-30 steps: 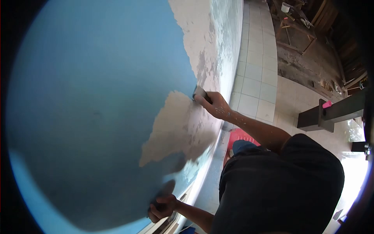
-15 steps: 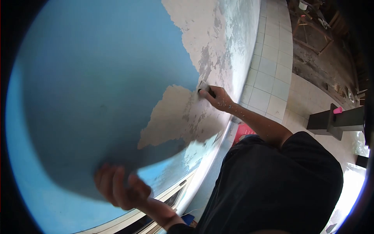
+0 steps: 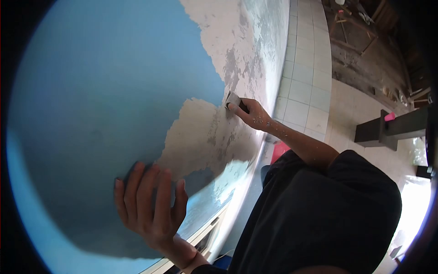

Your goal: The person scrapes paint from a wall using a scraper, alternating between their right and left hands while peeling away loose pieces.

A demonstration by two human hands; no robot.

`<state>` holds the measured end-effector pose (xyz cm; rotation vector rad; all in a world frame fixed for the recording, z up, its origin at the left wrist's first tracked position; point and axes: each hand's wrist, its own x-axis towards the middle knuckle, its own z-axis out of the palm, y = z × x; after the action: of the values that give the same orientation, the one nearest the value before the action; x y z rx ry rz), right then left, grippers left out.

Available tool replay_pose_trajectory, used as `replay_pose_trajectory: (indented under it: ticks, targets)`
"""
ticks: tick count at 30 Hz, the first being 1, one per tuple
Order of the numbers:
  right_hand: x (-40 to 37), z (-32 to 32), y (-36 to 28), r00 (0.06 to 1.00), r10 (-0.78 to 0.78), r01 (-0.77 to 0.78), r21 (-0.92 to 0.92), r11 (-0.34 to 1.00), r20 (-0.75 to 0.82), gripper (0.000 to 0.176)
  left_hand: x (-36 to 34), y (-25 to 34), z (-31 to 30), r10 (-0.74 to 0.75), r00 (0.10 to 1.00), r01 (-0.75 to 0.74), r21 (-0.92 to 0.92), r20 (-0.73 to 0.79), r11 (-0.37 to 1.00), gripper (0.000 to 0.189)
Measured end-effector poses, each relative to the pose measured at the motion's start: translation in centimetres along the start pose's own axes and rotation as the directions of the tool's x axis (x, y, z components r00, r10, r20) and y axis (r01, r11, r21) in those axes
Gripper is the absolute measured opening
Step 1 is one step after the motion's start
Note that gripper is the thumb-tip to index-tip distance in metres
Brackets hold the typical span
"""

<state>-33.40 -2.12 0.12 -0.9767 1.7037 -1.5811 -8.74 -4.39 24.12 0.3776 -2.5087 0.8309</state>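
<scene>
A blue wall [image 3: 105, 91] fills the left side, with its paint gone over an irregular pale patch [image 3: 191, 132]. My right hand [image 3: 247, 112] is closed round the dark handle of a scraper [image 3: 233, 99], whose metal blade rests at the border between blue paint and pale surface. White flecks cling to my right wrist. My left hand [image 3: 153, 201] is at the lower part of the wall, fingers spread and holding nothing, fingertips at or close to the blue surface near the patch's lower edge.
A window frame [image 3: 205, 230] runs along the bottom of the wall. Beyond the wall lies a tiled floor [image 3: 296, 100], with a red object [image 3: 278, 151] near my body. At the right are a dark bench-like structure [image 3: 370, 132] with a pink cup [image 3: 389, 117], and a wooden frame [image 3: 360, 32].
My left hand has risen and its fingers have spread against or near the wall. My right hand has shifted slightly with the scraper, its blade now more visible. The whole view has moved a little.
</scene>
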Motion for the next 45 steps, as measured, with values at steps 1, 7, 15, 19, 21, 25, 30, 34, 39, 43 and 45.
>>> replay_pose_trajectory:
  ticks: [1, 7, 15, 19, 21, 25, 30, 34, 39, 43, 45]
  targets:
    - [-0.1, 0.2, -0.2, 1.000, 0.023, -0.023, 0.009, 1.000, 0.008, 0.052, -0.1, 0.0, 0.0, -0.003, 1.000, 0.003, 0.005, 0.005, 1.000, 0.014]
    - [0.2, 0.7, -0.6, 0.998, 0.052, -0.052, -0.018, 0.999, 0.033, 0.053, -0.8, 0.3, 0.4, -0.045, 0.997, 0.039, 0.097, 0.055, 0.995, 0.023]
    - [0.5, 0.8, -0.4, 0.998, 0.061, -0.061, 0.007, 0.998, -0.019, 0.055, -1.2, 1.2, 1.2, -0.163, 0.982, 0.126, 0.313, 0.094, 0.941, 0.031]
    - [0.0, 0.7, -1.4, 0.998, 0.069, -0.069, -0.015, 0.998, -0.004, 0.055, -1.3, 1.1, 1.5, -0.171, 0.982, 0.141, 0.305, 0.073, 0.942, 0.026]
    - [-0.1, 0.6, -1.6, 0.997, 0.080, -0.080, 0.010, 0.997, -0.004, 0.054, -1.0, 1.3, 1.5, -0.163, 0.985, 0.141, 0.288, 0.054, 0.947, 0.024]
    - [0.2, 1.0, 0.3, 0.998, 0.069, -0.069, 0.077, 0.995, 0.006, 0.053, -0.8, 1.4, 1.6, -0.158, 0.986, 0.138, 0.286, 0.048, 0.948, 0.023]
    - [0.4, 1.1, -1.6, 0.998, 0.049, -0.047, 0.039, 0.998, -0.037, 0.054, -0.9, 1.3, 1.7, -0.159, 0.987, 0.139, 0.301, 0.040, 0.943, 0.023]
    - [0.8, 0.4, -3.1, 0.999, 0.031, -0.030, 0.027, 0.999, -0.030, 0.056, -0.8, 1.3, 1.6, -0.149, 0.987, 0.124, 0.316, 0.056, 0.941, 0.025]
    - [0.5, 0.2, -0.1, 0.995, 0.085, -0.088, -0.065, 0.994, -0.049, 0.056, -1.1, 1.2, 1.7, -0.157, 0.986, 0.134, 0.308, 0.050, 0.942, 0.026]
    - [1.0, 0.2, -1.3, 0.994, 0.091, -0.090, 0.015, 0.996, -0.067, 0.056, -1.3, 1.4, 1.4, -0.180, 0.978, 0.136, 0.338, 0.101, 0.931, 0.032]
    - [1.0, 0.0, -1.1, 0.996, 0.073, -0.073, 0.003, 0.997, -0.057, 0.056, -1.4, 1.2, 1.5, -0.175, 0.980, 0.132, 0.343, 0.099, 0.930, 0.032]
